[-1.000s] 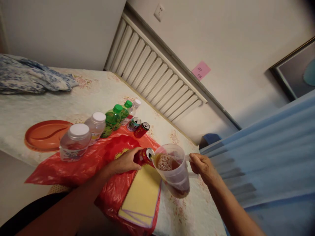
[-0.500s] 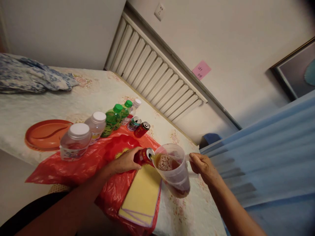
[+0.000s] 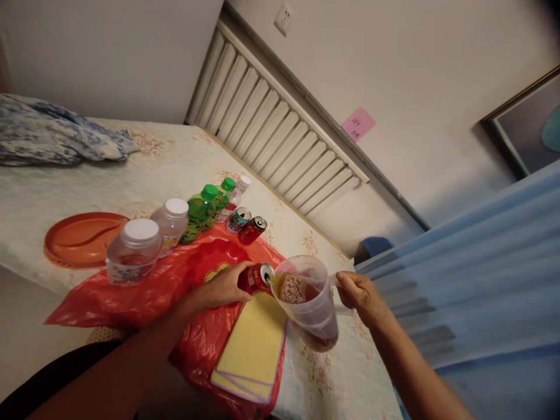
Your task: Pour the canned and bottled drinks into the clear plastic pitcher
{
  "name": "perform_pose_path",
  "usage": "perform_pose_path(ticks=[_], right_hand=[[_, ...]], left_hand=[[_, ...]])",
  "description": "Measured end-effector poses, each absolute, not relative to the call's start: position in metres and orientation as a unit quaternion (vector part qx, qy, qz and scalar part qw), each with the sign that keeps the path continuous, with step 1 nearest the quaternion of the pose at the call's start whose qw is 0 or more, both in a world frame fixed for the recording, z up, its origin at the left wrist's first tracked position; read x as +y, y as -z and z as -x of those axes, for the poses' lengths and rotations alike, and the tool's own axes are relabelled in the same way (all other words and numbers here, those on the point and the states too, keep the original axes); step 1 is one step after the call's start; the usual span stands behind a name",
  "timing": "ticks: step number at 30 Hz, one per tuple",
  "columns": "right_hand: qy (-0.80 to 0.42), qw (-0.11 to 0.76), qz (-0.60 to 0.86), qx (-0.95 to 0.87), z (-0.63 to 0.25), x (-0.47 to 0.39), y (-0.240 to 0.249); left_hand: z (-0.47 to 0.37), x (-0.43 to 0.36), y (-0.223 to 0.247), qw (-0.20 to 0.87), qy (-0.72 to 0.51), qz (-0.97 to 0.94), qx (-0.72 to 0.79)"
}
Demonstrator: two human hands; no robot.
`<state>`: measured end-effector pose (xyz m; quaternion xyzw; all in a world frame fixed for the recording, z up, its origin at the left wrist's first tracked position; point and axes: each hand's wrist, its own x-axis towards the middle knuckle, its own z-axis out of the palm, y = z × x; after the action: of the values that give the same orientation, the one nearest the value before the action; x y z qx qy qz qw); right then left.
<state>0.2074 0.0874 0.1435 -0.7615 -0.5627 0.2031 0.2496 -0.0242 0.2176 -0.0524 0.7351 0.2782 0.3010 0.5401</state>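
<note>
My left hand (image 3: pixel 230 284) is wrapped round a red drink can (image 3: pixel 254 279), whose opened top faces the rim of a clear plastic measuring jug (image 3: pixel 312 312). Yellowish liquid runs over the lip between can and jug. Inside the jug is brown liquid (image 3: pixel 295 290) with foam on its surface. Closed on the jug's handle, my right hand (image 3: pixel 361 294) holds it tilted toward the can. Below the can lies a stack of yellow cloths (image 3: pixel 254 347). A red scalloped dish (image 3: pixel 214 259) sits just behind my left hand, partly hidden by it.
On the red plastic bag (image 3: pixel 118 306) and floral tablecloth (image 3: pixel 170 151) stand two white-lidded jars (image 3: pixel 133 254), green-capped bottles (image 3: pixel 199 216), a teal can (image 3: pixel 238 220) and another red can (image 3: pixel 252 230). An orange plate (image 3: pixel 83 239) lies left. A radiator (image 3: pixel 266 111) lines the wall; a blue curtain (image 3: pixel 472 274) hangs right.
</note>
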Motion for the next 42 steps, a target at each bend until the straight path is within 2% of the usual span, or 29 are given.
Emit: perform_pose_path(ticks=[42], right_hand=[[-0.206, 0.239, 0.758, -0.570, -0.2003, 0.0885, -0.1468]], left_hand=[[0.0262, 0.2171, 0.0517, 0.533, -0.299, -0.739, 0.284]])
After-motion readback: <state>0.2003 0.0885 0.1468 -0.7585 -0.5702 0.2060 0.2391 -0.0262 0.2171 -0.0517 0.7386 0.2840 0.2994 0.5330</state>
